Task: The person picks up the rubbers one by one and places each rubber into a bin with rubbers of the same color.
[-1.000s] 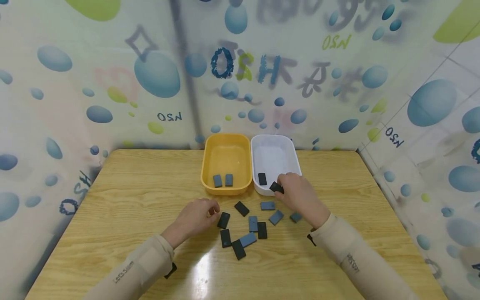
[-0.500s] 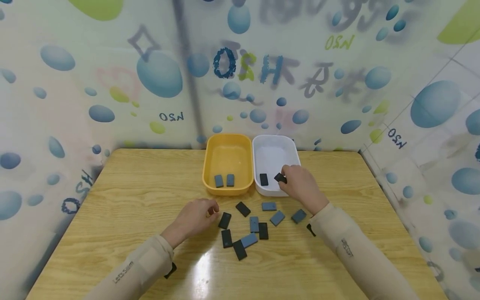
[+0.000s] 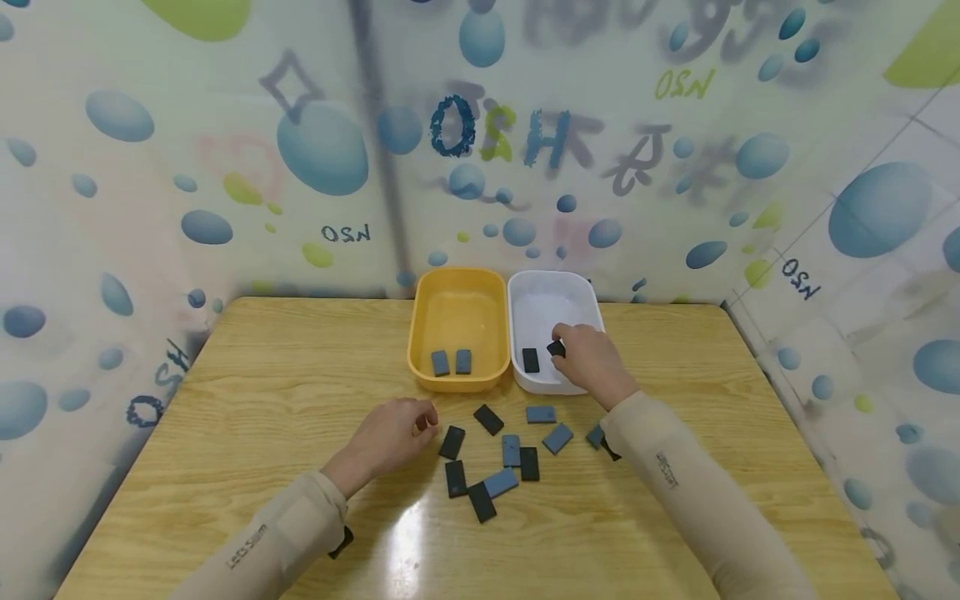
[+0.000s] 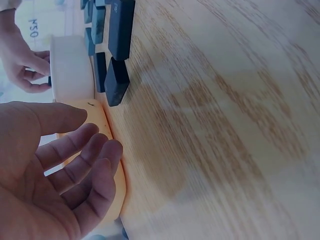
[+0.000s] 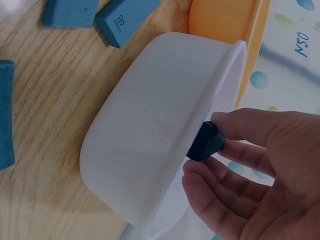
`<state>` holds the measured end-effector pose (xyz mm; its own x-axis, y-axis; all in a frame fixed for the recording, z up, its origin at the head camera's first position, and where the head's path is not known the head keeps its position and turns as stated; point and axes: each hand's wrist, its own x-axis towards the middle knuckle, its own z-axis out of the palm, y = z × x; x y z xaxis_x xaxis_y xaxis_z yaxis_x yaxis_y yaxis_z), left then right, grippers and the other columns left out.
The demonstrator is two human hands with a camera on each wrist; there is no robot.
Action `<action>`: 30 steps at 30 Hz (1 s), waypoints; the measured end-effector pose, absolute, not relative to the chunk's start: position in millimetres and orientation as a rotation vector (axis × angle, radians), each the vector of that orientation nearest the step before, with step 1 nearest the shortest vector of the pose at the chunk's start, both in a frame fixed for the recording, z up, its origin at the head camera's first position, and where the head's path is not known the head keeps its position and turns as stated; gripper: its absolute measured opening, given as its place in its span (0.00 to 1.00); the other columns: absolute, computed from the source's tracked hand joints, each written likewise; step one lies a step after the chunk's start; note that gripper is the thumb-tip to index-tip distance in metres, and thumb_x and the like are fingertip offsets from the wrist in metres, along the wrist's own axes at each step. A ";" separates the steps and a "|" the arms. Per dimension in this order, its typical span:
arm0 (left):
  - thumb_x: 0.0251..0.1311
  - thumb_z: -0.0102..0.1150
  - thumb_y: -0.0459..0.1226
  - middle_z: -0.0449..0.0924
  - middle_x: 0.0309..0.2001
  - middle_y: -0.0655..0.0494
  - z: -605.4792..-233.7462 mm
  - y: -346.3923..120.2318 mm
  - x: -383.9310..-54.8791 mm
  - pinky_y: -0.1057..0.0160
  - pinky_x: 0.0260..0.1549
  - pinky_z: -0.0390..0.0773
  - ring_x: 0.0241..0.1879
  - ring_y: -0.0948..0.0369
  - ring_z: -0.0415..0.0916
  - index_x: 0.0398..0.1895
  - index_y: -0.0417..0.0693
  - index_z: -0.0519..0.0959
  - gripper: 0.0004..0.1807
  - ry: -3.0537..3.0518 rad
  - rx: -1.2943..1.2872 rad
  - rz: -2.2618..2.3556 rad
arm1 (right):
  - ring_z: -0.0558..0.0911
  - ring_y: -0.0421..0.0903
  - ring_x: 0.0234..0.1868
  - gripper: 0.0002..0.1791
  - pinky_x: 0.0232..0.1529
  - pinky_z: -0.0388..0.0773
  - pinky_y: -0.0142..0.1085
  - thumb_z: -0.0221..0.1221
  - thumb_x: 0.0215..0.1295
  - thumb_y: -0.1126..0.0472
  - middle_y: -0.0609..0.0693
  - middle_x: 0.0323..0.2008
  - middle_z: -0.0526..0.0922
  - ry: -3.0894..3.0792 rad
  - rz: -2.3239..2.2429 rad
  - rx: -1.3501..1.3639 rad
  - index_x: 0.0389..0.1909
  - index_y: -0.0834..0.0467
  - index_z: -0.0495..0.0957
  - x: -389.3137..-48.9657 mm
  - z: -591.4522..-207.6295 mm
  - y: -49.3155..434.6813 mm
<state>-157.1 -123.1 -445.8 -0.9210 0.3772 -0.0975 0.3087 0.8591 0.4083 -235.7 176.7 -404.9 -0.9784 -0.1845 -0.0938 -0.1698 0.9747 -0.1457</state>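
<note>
Two tubs stand side by side at the far edge of a wooden desk [image 3: 322, 350]: a yellow tub [image 3: 459, 385] on the left and a white tub [image 3: 543, 387] on the right. The yellow tub holds two blue-grey blocks, the left one [image 3: 440, 362] slightly tilted and the right one [image 3: 463, 361] straighter, lying near each other toward the front wall. In the white tub a single black block [image 3: 531, 360] lies flat, close to the front left corner.

The right hand [image 3: 592, 358] reaches over the white tub's near right side; its grip is narrow, thumb and fingers pinching a second black block [image 5: 206, 141]. The right wrist view shows that block at the rim, but whether it touches the tub cannot be told.

The left hand [image 3: 392, 435] holds nothing. Its fingers are loosely bent, with a gap between thumb and fingertips, and its nearest thing is a black block on the desk [image 3: 452, 442], just beside the fingertips.

In front of the tubs, five black and five blue-grey blocks lie scattered on the desk, some side by side. The rightmost blue-grey block [image 3: 596, 437] is partly hidden by the right sleeve [image 3: 675, 475].
</note>
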 end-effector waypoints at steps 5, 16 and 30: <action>0.61 0.63 0.41 0.81 0.30 0.62 -445.5 -123.4 -156.8 0.60 0.33 0.76 0.30 0.65 0.75 0.33 0.55 0.81 0.02 2.857 0.528 0.585 | 0.81 0.50 0.41 0.17 0.45 0.79 0.45 0.62 0.63 0.57 0.56 0.43 0.84 2.970 -0.218 -0.216 0.51 0.59 0.77 -243.1 -409.1 174.5; 0.61 0.63 0.41 0.81 0.30 0.62 -446.0 -124.0 -156.7 0.60 0.32 0.76 0.30 0.64 0.75 0.34 0.54 0.82 0.03 2.851 0.517 0.589 | 0.79 0.48 0.37 0.15 0.42 0.77 0.42 0.64 0.62 0.55 0.54 0.40 0.83 2.888 -0.280 -0.073 0.46 0.59 0.77 -258.8 -426.0 173.0; 0.62 0.62 0.42 0.81 0.32 0.61 -446.5 -123.3 -158.0 0.61 0.33 0.75 0.31 0.65 0.74 0.35 0.55 0.82 0.03 2.822 0.485 0.586 | 0.80 0.49 0.40 0.16 0.47 0.78 0.43 0.63 0.62 0.56 0.55 0.42 0.82 2.798 -0.324 0.037 0.46 0.61 0.77 -267.0 -436.0 168.9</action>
<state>-158.0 -123.3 -446.5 -0.9217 0.3603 -0.1436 0.2734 0.8662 0.4183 -267.0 168.9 -436.0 -0.9475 -0.0109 -0.3195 0.0623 0.9739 -0.2181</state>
